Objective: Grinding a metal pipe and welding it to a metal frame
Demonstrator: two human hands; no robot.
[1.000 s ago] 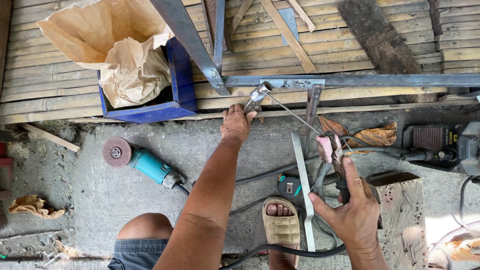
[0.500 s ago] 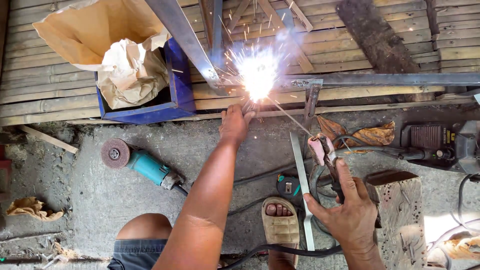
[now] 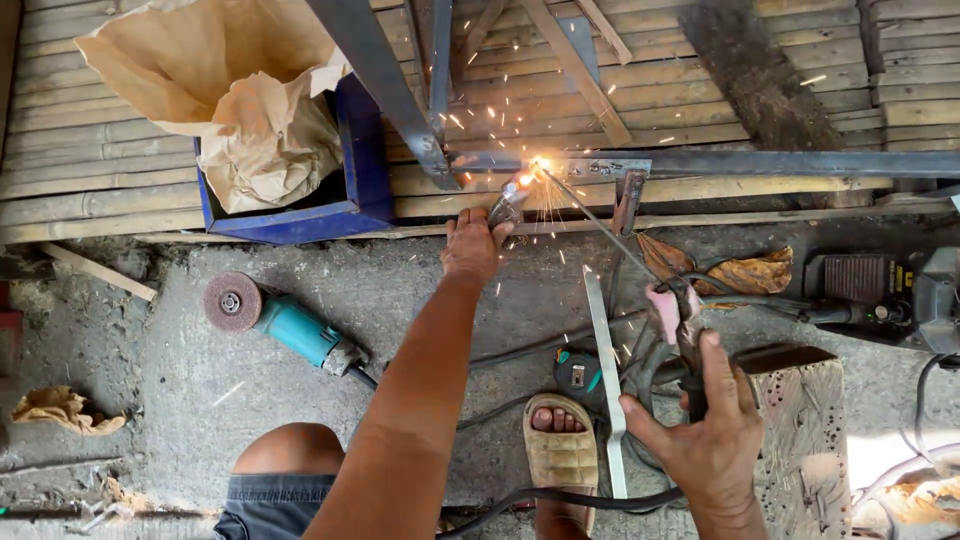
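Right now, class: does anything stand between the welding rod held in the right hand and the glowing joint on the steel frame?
Nothing visible does. The welding rod runs clear from the holder in the right hand up to the glowing joint. The left hand sits just below the joint, holding a small metal piece beside the rod's path, not across it.

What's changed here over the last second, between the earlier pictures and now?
Sparks came and shrank: none a second ago, a big bright burst half a second ago, now a small glow where the welding rod tip meets the steel frame. The right hand kept gripping the electrode holder. The left hand stayed on the clamp. The angle grinder, blue box and sandalled foot did not move.
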